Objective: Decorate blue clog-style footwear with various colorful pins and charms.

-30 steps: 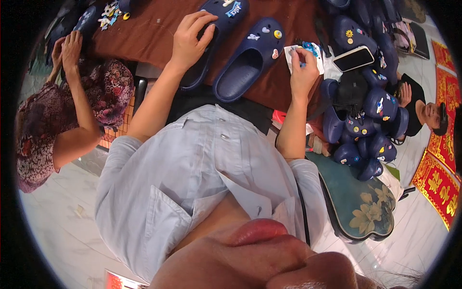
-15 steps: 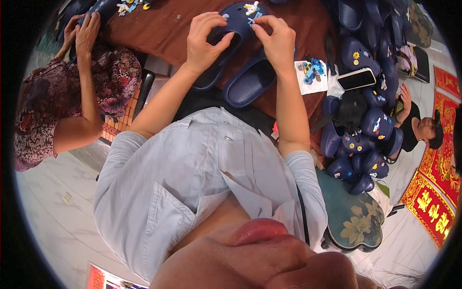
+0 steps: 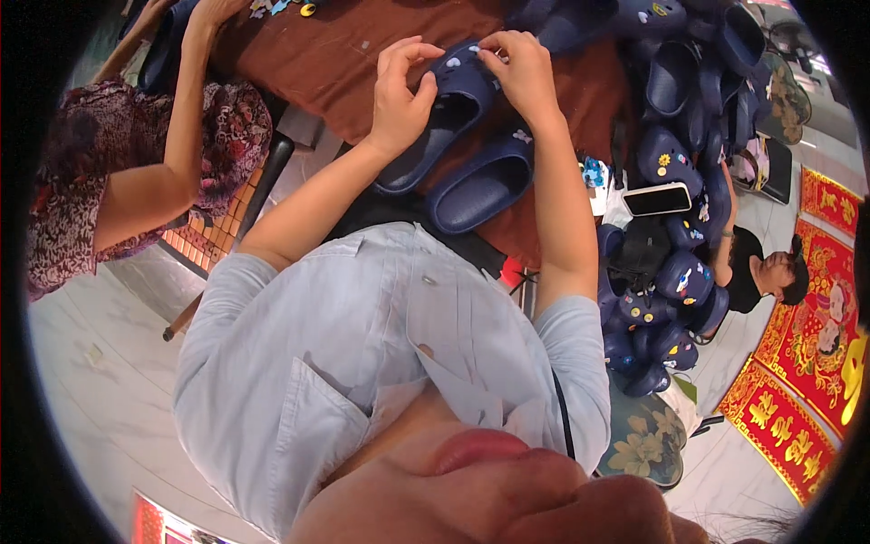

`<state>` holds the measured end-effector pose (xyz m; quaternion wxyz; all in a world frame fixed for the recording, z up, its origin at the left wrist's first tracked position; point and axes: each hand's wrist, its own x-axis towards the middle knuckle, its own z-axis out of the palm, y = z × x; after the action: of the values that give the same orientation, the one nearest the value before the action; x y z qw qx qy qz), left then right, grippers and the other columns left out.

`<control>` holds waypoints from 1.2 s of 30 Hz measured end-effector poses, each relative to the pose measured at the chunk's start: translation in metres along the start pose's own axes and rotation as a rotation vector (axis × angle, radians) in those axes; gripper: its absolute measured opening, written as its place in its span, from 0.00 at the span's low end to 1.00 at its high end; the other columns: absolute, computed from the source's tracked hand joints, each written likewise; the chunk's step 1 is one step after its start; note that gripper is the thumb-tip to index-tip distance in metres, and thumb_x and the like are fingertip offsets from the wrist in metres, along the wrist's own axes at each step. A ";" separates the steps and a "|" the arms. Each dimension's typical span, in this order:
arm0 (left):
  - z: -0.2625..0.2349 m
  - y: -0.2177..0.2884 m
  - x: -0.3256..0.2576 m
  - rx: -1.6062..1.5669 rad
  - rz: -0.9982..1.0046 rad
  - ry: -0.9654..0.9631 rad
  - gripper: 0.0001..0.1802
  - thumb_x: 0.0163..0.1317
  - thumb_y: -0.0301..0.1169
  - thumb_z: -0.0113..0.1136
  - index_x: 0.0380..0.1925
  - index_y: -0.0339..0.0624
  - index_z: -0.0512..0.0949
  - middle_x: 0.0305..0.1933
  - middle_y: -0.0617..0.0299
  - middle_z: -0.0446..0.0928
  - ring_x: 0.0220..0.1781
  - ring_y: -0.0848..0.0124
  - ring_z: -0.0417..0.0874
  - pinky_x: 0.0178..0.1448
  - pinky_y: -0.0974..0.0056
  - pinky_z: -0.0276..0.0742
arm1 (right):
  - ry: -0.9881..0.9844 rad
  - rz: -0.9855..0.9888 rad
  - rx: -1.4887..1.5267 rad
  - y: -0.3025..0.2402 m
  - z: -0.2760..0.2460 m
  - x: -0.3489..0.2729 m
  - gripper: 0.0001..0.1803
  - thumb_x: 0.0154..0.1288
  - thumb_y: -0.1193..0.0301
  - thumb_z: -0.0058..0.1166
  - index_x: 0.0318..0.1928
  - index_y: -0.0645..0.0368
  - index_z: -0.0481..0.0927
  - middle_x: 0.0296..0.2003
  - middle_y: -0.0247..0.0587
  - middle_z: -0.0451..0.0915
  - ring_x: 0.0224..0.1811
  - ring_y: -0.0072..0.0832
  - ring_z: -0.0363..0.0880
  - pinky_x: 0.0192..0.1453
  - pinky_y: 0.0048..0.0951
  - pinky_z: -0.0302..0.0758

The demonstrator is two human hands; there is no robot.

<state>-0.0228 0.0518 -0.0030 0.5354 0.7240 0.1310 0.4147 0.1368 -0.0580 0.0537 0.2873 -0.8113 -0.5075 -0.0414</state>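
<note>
A navy clog [image 3: 422,154] lies on the brown cloth with its toe away from me. A small white shoe charm [image 3: 453,63] sits on its toe. My right hand [image 3: 524,77] pinches at the toe, with a small pale charm [image 3: 476,50] at its fingertips. My left hand [image 3: 403,102] curves along the clog's left side, thumb and fingers apart, with nothing visible between them. To the right, beneath my right forearm, a second navy clog [image 3: 478,192] carries a pale charm [image 3: 521,136].
Blue charms [image 3: 594,172] lie on white paper right of my forearm, beside a white-edged phone [image 3: 657,199]. Navy clogs [image 3: 671,290] pile up along the right. A person in a patterned dress [image 3: 82,181] works at the left; another person [image 3: 745,272] is at far right.
The view has shifted, so the clogs and phone appear lower. My right hand's pinch has stayed at the clog's toe. The white figure charm seen there before is out of sight.
</note>
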 end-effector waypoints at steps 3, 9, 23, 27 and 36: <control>-0.002 0.000 -0.001 0.008 -0.011 0.025 0.20 0.60 0.14 0.52 0.53 0.37 0.75 0.59 0.53 0.74 0.72 0.59 0.68 0.72 0.57 0.70 | -0.104 -0.009 0.240 -0.026 -0.009 -0.001 0.08 0.57 0.70 0.66 0.36 0.60 0.86 0.34 0.42 0.85 0.41 0.40 0.80 0.47 0.39 0.76; 0.002 0.006 0.003 0.033 0.035 0.069 0.23 0.55 0.12 0.50 0.51 0.39 0.77 0.57 0.54 0.75 0.71 0.56 0.66 0.68 0.56 0.71 | -0.239 -0.208 0.170 -0.029 -0.004 0.000 0.06 0.58 0.73 0.64 0.37 0.58 0.87 0.34 0.41 0.85 0.41 0.41 0.79 0.49 0.40 0.75; 0.001 0.002 0.000 0.079 0.085 0.055 0.24 0.54 0.12 0.49 0.52 0.37 0.77 0.57 0.54 0.75 0.71 0.57 0.67 0.71 0.57 0.72 | -0.177 -0.417 0.000 -0.025 0.000 0.004 0.08 0.54 0.77 0.61 0.36 0.58 0.86 0.36 0.38 0.82 0.43 0.40 0.78 0.50 0.40 0.76; 0.002 0.003 0.002 0.067 0.092 0.071 0.24 0.52 0.12 0.51 0.49 0.39 0.77 0.53 0.55 0.78 0.68 0.54 0.67 0.66 0.56 0.72 | -0.234 -0.398 0.080 -0.023 0.001 0.005 0.06 0.56 0.77 0.61 0.36 0.60 0.86 0.36 0.39 0.83 0.43 0.39 0.78 0.51 0.38 0.77; 0.001 0.003 0.000 0.116 0.104 0.060 0.22 0.53 0.14 0.52 0.50 0.39 0.78 0.54 0.55 0.78 0.69 0.53 0.69 0.68 0.56 0.71 | -0.316 -0.469 -0.019 -0.019 -0.007 0.007 0.08 0.56 0.75 0.58 0.37 0.57 0.87 0.38 0.38 0.83 0.46 0.39 0.78 0.51 0.39 0.78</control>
<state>-0.0230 0.0498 -0.0010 0.4664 0.7467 0.1332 0.4552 0.1255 -0.0500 0.0703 0.1794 -0.6706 -0.7196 0.0154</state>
